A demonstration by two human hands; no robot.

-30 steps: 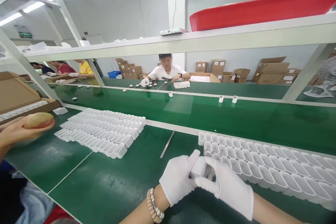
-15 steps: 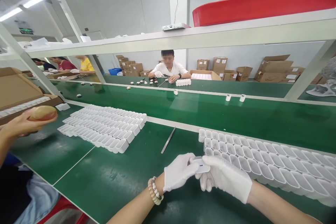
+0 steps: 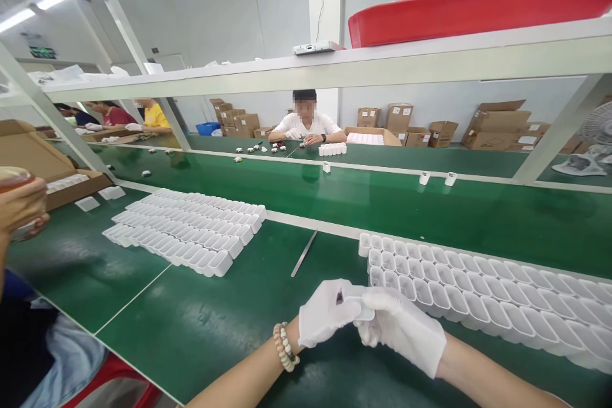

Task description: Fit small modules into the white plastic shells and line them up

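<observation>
Above the green bench, my two white-gloved hands meet at a small white plastic housing (image 3: 366, 311). My left hand (image 3: 326, 312), with a bead bracelet at the wrist, pinches its left side. My right hand (image 3: 401, 325) grips the other side, thumb on top and fingers curled beneath. Much of the housing is hidden behind the gloves. Close by on the right stand rows of open white plastic cases (image 3: 471, 306). A pair of metal tweezers (image 3: 305, 254) lies flat on the bench beyond my left hand.
A second block of white cases (image 3: 184, 229) stands to the left. Behind the bench edge runs a green belt (image 3: 287, 186) carrying a few small parts. A shelf with a red tray (image 3: 478, 9) crosses above. A co-worker's hand (image 3: 21, 204) is at far left; another person sits opposite.
Both my hands still hold the housing, which has tilted so its slot no longer shows. Parts on the belt have shifted right. The co-worker's hand at left has moved further left.
</observation>
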